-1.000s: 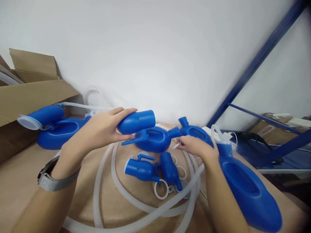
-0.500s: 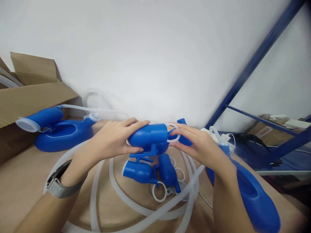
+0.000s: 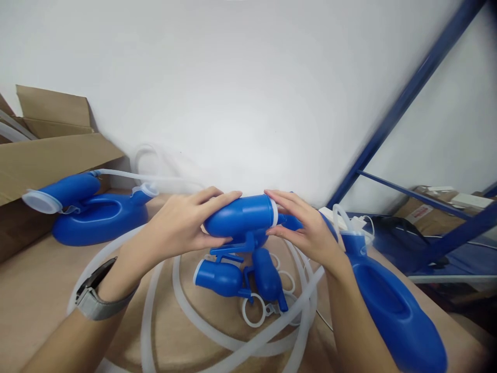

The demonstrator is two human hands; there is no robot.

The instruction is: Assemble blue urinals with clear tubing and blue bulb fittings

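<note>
Between my two hands is a blue plastic urinal funnel, held nearly level above the table. My left hand is closed around its rounded left end, thumb below and fingers on top. With thumb and fingers, my right hand grips a white ring against the funnel's right rim. Below them on the table lie two more blue funnels, one with its white-ringed mouth facing left and one tilted. A loose white ring rests beside them.
A clear hose coils across the table. Blue urinal bottles lie at left and right. An open cardboard box stands at the left. Blue metal shelving rises on the right.
My right hand has moved the white ring leftward from a gap onto the funnel's right rim. My left hand keeps its hold. The view has shifted slightly.
</note>
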